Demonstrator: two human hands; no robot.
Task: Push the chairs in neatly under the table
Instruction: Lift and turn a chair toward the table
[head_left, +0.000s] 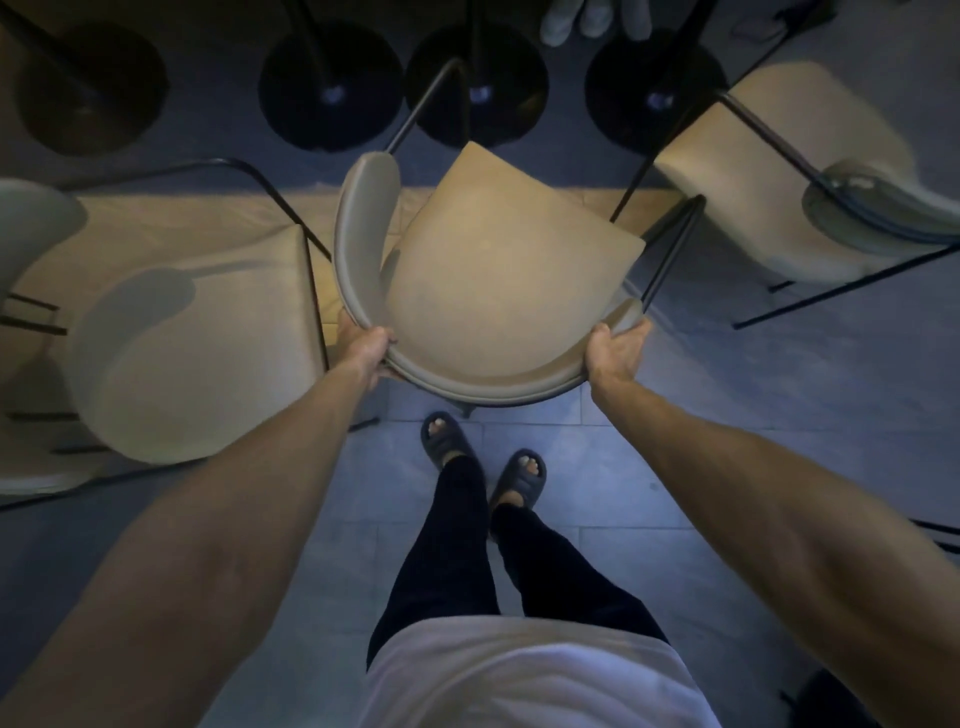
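A beige chair (498, 270) with a curved grey backrest and thin black legs stands right in front of me, its seat turned slightly to the right. My left hand (366, 345) grips the left part of the backrest. My right hand (615, 351) holds the right end of the same backrest. Beyond the chair, several round black table bases (330, 83) with black posts stand on the floor; no tabletop is visible.
A second beige chair (192, 353) stands close on the left, a third (779, 171) at the upper right. My feet in dark slippers (447, 441) are just behind the held chair on the grey tiled floor. A pair of white shoes (576, 21) shows at the top.
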